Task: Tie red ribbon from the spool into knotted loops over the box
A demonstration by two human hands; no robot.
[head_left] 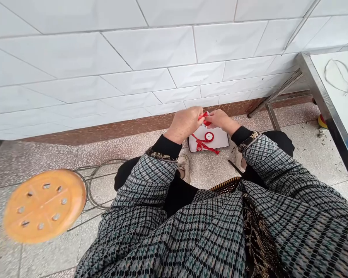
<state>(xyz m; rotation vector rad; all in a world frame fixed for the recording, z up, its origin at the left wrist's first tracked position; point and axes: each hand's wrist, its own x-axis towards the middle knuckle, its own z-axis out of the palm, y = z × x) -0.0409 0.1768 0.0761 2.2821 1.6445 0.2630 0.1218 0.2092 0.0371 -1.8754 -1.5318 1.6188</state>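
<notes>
My left hand [187, 121] and my right hand [219, 119] meet above a white board or box lid [222, 137] that lies between my feet. Both hands are closed on a red ribbon [204, 115], one on each side of it. A small whitish bit shows by the fingertips; its kind is unclear. On the white surface sit a small roll of red ribbon [209, 137] with a white core and a red bow [201, 145] with its tails stretched to the right.
An orange round stool [45, 206] with a wire frame stands at my left. A metal-framed table [326, 90] with a white cord [346, 83] on top is at the right. The white tiled wall [159, 46] rises ahead. A dark thin object [234, 167] lies near my right shoe.
</notes>
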